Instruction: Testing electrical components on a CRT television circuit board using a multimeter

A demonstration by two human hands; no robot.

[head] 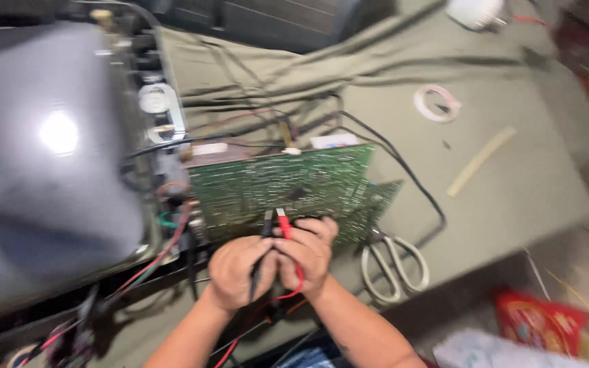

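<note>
Picture tube: the biggest thing here, a grey glass bulb filling the left side, lying face down so its back and wiring stay reachable.
Cloth-covered table: olive-green fabric over the whole work surface, creased along the top; its right and lower edges drop to the floor, and the widest bare stretch lies right of the board.
Circuit board: green, solder side up, just beside the tube and tied to it by wires — apparently turned over so the joints can be probed. Its near edge sits right at the hands.
Scissors: pale handles, flat on the cloth just right of the right hand, near the table's front edge.
Left hand: fingers curled and pressed round the black probe, tip aimed at the board's near edge.
Right hand: fingers pinched on the red probe, its lead trailing back toward the wrist; the two hands touch, likely to steady both tips.
Pale strip: lies at a slant, well apart on open cloth.
Tape roll: small white ring, farther back still.
</note>
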